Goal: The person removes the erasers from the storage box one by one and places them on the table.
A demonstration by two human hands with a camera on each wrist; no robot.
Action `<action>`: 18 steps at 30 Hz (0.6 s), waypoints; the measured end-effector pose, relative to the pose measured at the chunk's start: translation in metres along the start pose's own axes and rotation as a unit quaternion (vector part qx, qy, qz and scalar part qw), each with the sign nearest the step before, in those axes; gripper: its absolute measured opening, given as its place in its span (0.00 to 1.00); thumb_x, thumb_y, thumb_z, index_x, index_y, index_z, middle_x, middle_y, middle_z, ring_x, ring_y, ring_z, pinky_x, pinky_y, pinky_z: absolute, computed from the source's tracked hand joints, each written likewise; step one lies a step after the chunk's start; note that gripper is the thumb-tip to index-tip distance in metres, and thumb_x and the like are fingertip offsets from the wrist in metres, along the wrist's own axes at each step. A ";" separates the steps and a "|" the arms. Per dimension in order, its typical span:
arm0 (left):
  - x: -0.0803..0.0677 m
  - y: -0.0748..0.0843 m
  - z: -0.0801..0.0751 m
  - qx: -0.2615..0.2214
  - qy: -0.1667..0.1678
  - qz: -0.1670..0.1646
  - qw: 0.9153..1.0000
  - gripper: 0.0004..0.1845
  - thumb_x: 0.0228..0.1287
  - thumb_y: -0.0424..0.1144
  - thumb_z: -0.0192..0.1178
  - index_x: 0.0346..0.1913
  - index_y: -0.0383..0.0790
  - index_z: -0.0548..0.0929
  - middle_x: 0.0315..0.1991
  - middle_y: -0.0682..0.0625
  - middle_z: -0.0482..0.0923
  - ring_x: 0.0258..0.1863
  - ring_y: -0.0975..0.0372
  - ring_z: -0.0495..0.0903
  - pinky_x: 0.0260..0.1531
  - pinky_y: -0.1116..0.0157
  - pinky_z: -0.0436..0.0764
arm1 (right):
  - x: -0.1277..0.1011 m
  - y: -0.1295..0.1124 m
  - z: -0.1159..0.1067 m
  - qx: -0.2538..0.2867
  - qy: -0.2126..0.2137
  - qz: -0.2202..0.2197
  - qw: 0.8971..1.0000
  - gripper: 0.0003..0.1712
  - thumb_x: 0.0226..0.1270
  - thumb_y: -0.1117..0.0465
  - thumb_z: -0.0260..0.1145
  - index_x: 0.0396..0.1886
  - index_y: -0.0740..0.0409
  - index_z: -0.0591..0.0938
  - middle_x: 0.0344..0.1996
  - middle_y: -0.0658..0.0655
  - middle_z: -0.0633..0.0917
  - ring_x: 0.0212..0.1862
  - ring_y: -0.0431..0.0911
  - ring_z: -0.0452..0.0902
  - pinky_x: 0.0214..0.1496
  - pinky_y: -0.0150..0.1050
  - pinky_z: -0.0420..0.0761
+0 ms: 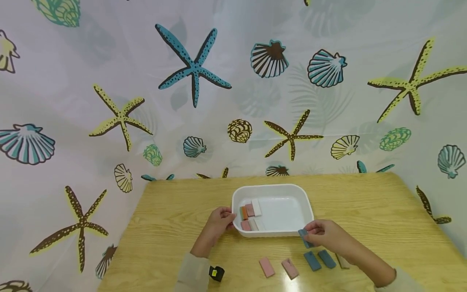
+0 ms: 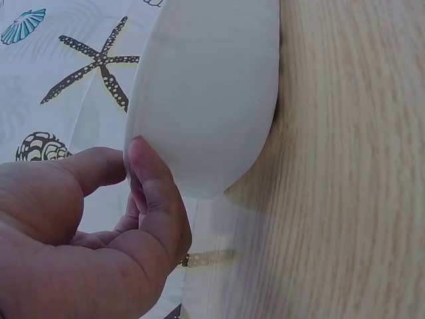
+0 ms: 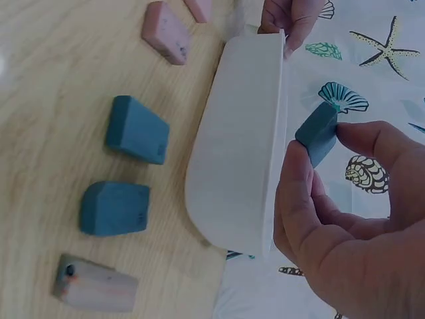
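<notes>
Flanked by stretches of desk, the tub is pinched at its left rim by the left hand, both forearms angled inward. A blue block is pinched by the right hand near the tub's front right corner. Six blocks are held inside, at left; five more blocks (two pink, two blue, one beige) are spread in front.

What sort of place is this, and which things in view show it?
Probably an indoor tabletop workspace: a wooden table, a seashell-patterned cloth hanging behind it, and a white tub holding small blocks.
</notes>
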State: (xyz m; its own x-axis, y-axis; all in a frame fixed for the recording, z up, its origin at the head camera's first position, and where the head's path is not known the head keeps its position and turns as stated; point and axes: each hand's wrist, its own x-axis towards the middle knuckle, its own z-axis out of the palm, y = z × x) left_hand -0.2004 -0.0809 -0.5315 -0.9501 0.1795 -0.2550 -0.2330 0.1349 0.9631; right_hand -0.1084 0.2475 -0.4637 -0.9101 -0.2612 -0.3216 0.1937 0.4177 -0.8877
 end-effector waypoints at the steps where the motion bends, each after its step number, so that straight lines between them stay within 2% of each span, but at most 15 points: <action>1: -0.001 0.000 0.000 0.000 -0.001 -0.001 1.000 0.15 0.67 0.34 0.55 0.52 0.28 0.70 0.39 0.40 0.75 0.30 0.61 0.76 0.35 0.63 0.81 | -0.004 0.005 -0.002 -0.006 -0.001 0.005 1.000 0.25 0.63 0.55 0.64 0.50 0.72 0.73 0.38 0.58 0.77 0.41 0.48 0.75 0.41 0.44 0.79; 8: -0.001 -0.002 -0.004 -0.001 0.002 -0.005 1.000 0.16 0.67 0.34 0.54 0.53 0.27 0.69 0.40 0.39 0.75 0.30 0.61 0.76 0.35 0.63 0.81 | -0.029 0.032 -0.013 -0.048 0.007 0.025 0.999 0.25 0.62 0.54 0.65 0.48 0.72 0.73 0.37 0.57 0.77 0.39 0.47 0.74 0.37 0.38 0.79; 16: -0.002 -0.004 -0.008 -0.006 0.007 -0.004 1.000 0.17 0.67 0.34 0.54 0.53 0.27 0.69 0.40 0.39 0.75 0.33 0.58 0.77 0.33 0.66 0.81 | -0.052 0.064 -0.026 -0.072 -0.023 0.044 0.996 0.21 0.63 0.57 0.63 0.43 0.73 0.75 0.33 0.54 0.77 0.38 0.47 0.73 0.36 0.35 0.78; 18: -0.003 -0.003 -0.009 -0.012 0.004 -0.003 1.000 0.17 0.68 0.34 0.54 0.53 0.26 0.68 0.41 0.38 0.74 0.34 0.57 0.77 0.33 0.66 0.81 | -0.056 0.072 -0.030 -0.086 -0.027 0.035 0.995 0.18 0.63 0.58 0.63 0.40 0.73 0.76 0.31 0.53 0.77 0.36 0.47 0.73 0.34 0.36 0.77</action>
State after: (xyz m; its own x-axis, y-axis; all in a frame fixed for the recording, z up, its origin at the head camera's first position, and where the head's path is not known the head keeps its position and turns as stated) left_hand -0.1989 -0.0908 -0.5330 -0.9507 0.1701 -0.2593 -0.2426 0.1126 0.9636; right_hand -0.0549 0.3182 -0.4997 -0.8742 -0.2713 -0.4027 0.1867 0.5777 -0.7946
